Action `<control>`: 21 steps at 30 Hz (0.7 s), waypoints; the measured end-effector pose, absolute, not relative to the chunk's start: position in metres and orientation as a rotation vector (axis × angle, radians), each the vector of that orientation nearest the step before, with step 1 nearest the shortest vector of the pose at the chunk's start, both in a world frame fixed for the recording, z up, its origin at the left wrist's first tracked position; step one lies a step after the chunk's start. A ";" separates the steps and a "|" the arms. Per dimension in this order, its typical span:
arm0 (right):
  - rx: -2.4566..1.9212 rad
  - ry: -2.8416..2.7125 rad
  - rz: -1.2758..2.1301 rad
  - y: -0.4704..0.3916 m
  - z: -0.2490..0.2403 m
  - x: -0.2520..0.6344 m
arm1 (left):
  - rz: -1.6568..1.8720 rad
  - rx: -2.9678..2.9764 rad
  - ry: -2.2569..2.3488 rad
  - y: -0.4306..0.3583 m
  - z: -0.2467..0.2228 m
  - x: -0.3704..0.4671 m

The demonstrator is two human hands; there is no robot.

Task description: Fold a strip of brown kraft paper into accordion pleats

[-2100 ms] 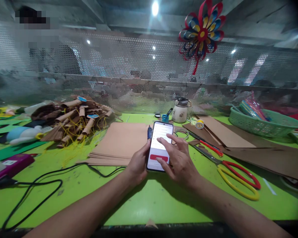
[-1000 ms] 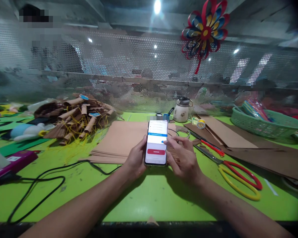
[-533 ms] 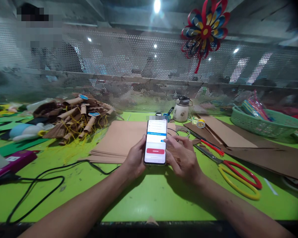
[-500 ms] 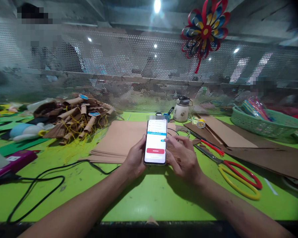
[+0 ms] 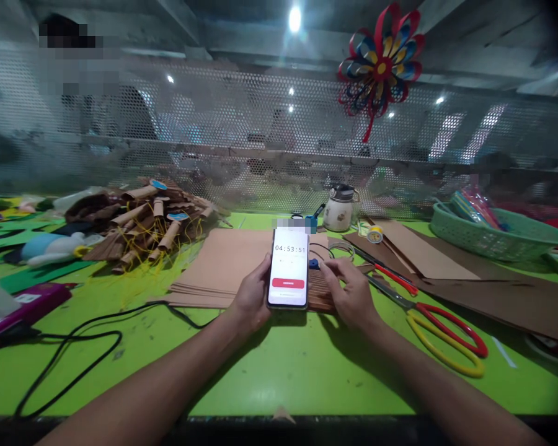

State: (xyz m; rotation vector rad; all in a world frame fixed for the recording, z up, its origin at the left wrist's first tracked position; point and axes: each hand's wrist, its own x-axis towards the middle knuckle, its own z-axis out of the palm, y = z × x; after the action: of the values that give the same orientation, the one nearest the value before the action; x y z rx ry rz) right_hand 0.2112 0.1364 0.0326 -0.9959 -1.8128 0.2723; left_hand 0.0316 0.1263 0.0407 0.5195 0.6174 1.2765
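A smartphone [image 5: 288,266] stands tilted up toward me over the green table, held along its left edge by my left hand [image 5: 253,291]. Its lit screen shows a timer reading 04:53:51 and a red button. Just right of the phone is my right hand [image 5: 351,291], fingers loosely bent and off the screen. A small blue object [image 5: 314,264] lies by its fingertips; whether they touch is unclear. Behind the phone are a stack of tan paper sheets [image 5: 223,260] and a bundle of brown strips [image 5: 323,291], partly hidden.
Scissors with red and yellow handles [image 5: 446,341] lie at right, near brown sheets [image 5: 502,291] and a green basket [image 5: 497,238]. A jar-like bottle [image 5: 338,210] stands behind. Brown paper pieces with yellow string [image 5: 153,223] are heaped at left, above a black cable [image 5: 116,334].
My right hand has drawn back from the phone's screen to its right side. The screen has switched from a list page to a timer. My left hand keeps its hold.
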 end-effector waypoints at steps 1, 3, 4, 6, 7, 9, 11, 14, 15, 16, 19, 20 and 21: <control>-0.999 -1.810 0.300 0.138 0.033 0.212 | 1.277 0.519 0.615 0.126 0.041 0.032; -0.992 -1.822 0.332 0.139 0.032 0.212 | 1.275 0.525 0.615 0.126 0.040 0.032; -0.984 -1.836 0.343 0.140 0.032 0.212 | 1.273 0.531 0.612 0.126 0.040 0.032; -0.959 -1.879 0.358 0.139 0.031 0.210 | 1.272 0.541 0.601 0.127 0.039 0.032; -0.944 -1.909 0.367 0.138 0.030 0.209 | 1.271 0.546 0.593 0.127 0.039 0.032; -0.912 -1.973 0.387 0.136 0.030 0.208 | 1.269 0.553 0.584 0.127 0.039 0.031; -0.887 -2.022 0.390 0.134 0.031 0.206 | 1.264 0.561 0.592 0.128 0.037 0.031; -0.851 -2.047 0.358 0.132 0.032 0.204 | 1.258 0.572 0.630 0.129 0.034 0.030; -0.841 -2.050 0.348 0.131 0.033 0.204 | 1.262 0.574 0.652 0.129 0.033 0.030; -0.834 -2.053 0.345 0.131 0.033 0.203 | 1.272 0.577 0.675 0.129 0.033 0.031; -0.829 -2.054 0.364 0.133 0.032 0.202 | 1.312 0.595 0.727 0.127 0.034 0.033; -0.829 -2.048 0.377 0.133 0.031 0.202 | 1.328 0.607 0.741 0.127 0.034 0.034; -0.828 -2.038 0.391 0.134 0.030 0.202 | 1.342 0.623 0.755 0.127 0.035 0.034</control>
State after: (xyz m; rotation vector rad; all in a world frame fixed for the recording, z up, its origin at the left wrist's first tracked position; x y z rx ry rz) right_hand 0.2015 0.1337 0.0299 -0.8280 -2.0378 0.3907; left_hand 0.0337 0.1265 0.0348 0.6226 0.7551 1.3424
